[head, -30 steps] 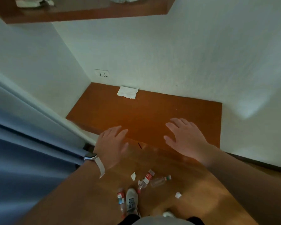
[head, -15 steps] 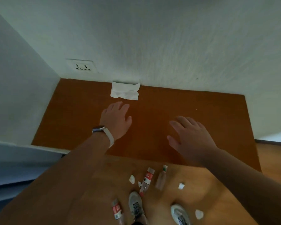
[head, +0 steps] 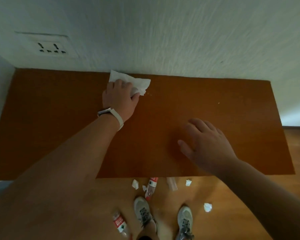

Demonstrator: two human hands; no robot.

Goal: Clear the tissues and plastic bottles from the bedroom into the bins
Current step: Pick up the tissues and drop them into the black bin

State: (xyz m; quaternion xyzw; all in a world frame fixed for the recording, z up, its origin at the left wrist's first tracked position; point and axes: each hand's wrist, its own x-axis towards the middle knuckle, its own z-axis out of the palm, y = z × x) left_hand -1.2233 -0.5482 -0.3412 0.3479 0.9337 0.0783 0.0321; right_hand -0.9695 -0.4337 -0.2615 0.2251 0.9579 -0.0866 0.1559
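L hand (head: 119, 99): fingers curled down on tissue (head: 139, 83), thumb tucked at its near edge, so grasping it; watch (head: 111, 113) on wrist.
Tissue: white, crumpled, on desk top (head: 59, 118), right up against wall (head: 180, 40); part sticks out past the fingertips and to the thumb side.
R hand (head: 206, 146): palm down over desk top, fingers straight and spread, released, holding nothing; well apart from tissue, off L thumb side. Touching the desk or not: can't tell.
Socket (head: 50, 47): on wall, beyond L fingertips, little-finger side.
Floor (head: 164, 200): behind both wrists, past near desk edge.
Bottles: red-label bottle (head: 151, 187) lying by clear bottle (head: 171, 183); 2nd red-label bottle (head: 119, 224) just beside L forearm.
Tissue scraps (head: 135, 184): small white wads, scattered near bottles and shoes (head: 145, 213).
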